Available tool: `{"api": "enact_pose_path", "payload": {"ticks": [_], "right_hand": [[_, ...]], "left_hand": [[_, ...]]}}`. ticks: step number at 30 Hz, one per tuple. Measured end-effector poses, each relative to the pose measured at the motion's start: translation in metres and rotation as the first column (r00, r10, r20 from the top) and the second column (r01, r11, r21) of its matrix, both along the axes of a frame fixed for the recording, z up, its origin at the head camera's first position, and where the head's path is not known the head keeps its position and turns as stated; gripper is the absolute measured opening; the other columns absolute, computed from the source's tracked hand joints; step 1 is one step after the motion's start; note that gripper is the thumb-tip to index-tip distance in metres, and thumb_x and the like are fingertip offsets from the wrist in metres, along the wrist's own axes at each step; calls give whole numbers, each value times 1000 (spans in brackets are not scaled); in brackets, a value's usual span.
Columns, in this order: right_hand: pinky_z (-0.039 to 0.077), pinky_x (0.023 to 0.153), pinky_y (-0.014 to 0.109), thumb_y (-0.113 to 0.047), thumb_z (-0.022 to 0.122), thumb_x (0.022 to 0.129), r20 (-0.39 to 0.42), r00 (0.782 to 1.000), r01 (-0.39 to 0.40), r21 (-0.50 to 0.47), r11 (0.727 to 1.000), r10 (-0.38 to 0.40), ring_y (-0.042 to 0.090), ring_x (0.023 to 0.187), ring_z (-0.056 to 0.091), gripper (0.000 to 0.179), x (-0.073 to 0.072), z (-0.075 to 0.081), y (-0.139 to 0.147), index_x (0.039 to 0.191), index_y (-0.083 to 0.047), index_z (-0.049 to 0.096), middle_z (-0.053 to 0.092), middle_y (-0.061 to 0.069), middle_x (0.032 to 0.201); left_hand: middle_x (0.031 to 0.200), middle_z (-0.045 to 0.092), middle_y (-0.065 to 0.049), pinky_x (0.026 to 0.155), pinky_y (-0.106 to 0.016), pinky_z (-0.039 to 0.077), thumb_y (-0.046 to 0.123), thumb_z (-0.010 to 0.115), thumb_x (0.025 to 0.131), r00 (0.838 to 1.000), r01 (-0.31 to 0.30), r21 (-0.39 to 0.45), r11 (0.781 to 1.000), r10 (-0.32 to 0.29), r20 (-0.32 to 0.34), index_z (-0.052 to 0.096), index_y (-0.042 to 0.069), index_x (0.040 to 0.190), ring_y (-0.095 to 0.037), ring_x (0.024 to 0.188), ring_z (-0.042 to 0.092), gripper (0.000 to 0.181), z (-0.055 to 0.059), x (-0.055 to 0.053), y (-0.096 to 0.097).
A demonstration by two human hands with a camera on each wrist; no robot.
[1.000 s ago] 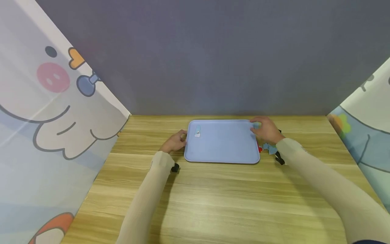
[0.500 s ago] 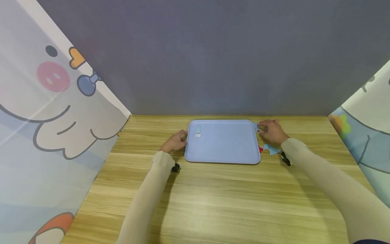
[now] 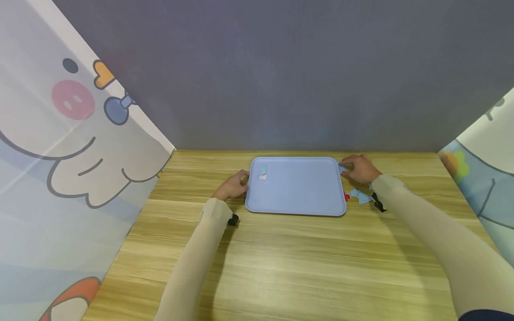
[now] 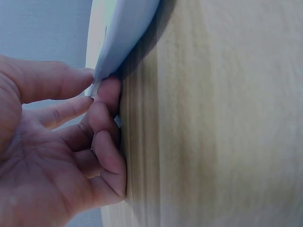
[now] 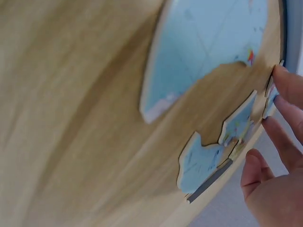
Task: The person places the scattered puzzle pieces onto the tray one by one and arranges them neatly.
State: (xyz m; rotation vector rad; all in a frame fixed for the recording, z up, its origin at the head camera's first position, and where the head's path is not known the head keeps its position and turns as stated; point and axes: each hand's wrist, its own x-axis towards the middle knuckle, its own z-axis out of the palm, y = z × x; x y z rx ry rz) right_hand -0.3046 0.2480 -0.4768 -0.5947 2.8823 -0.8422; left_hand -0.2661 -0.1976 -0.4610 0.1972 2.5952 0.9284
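Observation:
A pale blue rectangular tray [image 3: 295,187] lies flat on the wooden table. My left hand [image 3: 231,185] pinches its left rim; in the left wrist view the thumb [image 4: 57,80] lies on one side of the rim and the fingers curl under the other. My right hand [image 3: 360,168] is just off the tray's upper right corner, where thumb and fingertips pinch a small light blue jigsaw piece [image 5: 271,98] low at the table. A small pale blue and white piece [image 3: 263,172] lies on the tray at upper left.
Right of the tray lie several flat jigsaw pieces, among them a red one [image 3: 347,196] and a light blue one [image 3: 361,196]. The right wrist view shows a large blue piece [image 5: 208,38] and a smaller one [image 5: 199,163]. A grey panel [image 3: 297,76] rises behind the table.
My right hand has moved from the tray's upper right corner slightly right, off the tray, onto a small jigsaw piece. My left hand stays at the left rim.

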Motion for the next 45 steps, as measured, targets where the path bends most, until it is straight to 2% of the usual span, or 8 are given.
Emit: {"api": "enact_pose_path", "payload": {"ticks": [7, 10, 16, 19, 23, 34, 40, 45], "right_hand": [[20, 101, 52, -11, 71, 80, -34, 996, 82, -74, 994, -85, 43, 102, 52, 30, 3, -1, 4, 102, 9, 66, 65, 25, 101], [23, 98, 50, -10, 72, 79, -55, 995, 73, -112, 991, -80, 40, 97, 55, 28, 3, -3, 6, 100, 7, 68, 67, 23, 97], [23, 95, 48, -18, 76, 80, 14, 999, -35, -82, 996, 36, 38, 106, 46, 37, 5, -3, 10, 107, 5, 67, 62, 21, 113], [27, 89, 47, -20, 75, 81, 68, 996, -47, -62, 997, 51, 35, 109, 36, 41, 6, 0, 10, 112, 5, 66, 57, 21, 120], [31, 84, 45, -21, 75, 81, 66, 996, -61, -49, 997, 64, 34, 106, 36, 43, 6, 3, 9, 113, 5, 65, 57, 21, 120], [28, 92, 50, -25, 79, 76, 5, 998, -56, 11, 998, 56, 37, 106, 44, 46, 7, -1, 11, 110, 3, 67, 59, 21, 112], [30, 92, 52, -27, 78, 77, 25, 999, -20, -4, 1000, 20, 39, 107, 41, 44, 13, 0, 12, 108, 3, 68, 60, 22, 109], [32, 93, 50, -24, 78, 77, 3, 1000, 2, -21, 1000, -2, 35, 98, 53, 39, 12, 5, 11, 102, 4, 69, 67, 17, 100]], "left_hand": [[104, 62, -14, 75, -35, 49, 9, 58, 91, 1000, -2, -3, 1000, 2, -6, 42, 10, 137, -23, 89, 60, 48, 0, 0, -1], [102, 62, -13, 73, -34, 49, 9, 58, 92, 1000, -8, -1, 1000, 8, -1, 42, 11, 136, -23, 86, 59, 48, 0, 0, -1], [101, 61, -12, 70, -33, 48, 10, 57, 92, 1000, -19, 1, 1000, 19, 10, 41, 11, 137, -22, 84, 58, 48, 0, 1, -2], [101, 60, -12, 69, -33, 48, 11, 57, 93, 1000, -27, -1, 1000, 28, 13, 41, 12, 138, -23, 84, 58, 48, 1, 1, -2], [101, 60, -12, 70, -33, 48, 11, 57, 93, 1000, -29, 0, 1000, 29, 10, 40, 12, 139, -22, 85, 58, 49, 2, 0, -2], [103, 61, -13, 75, -35, 49, 12, 58, 93, 1000, -27, -5, 1000, 27, 8, 41, 12, 138, -23, 87, 60, 49, 2, 0, -2], [103, 62, -14, 77, -37, 49, 11, 58, 92, 1000, -17, 5, 1000, 17, 3, 41, 11, 138, -23, 87, 61, 49, -1, 2, 1], [101, 62, -13, 75, -36, 49, 11, 59, 92, 1000, -16, -3, 1000, 16, -10, 42, 12, 137, -22, 85, 61, 48, -4, 1, 1]]}}
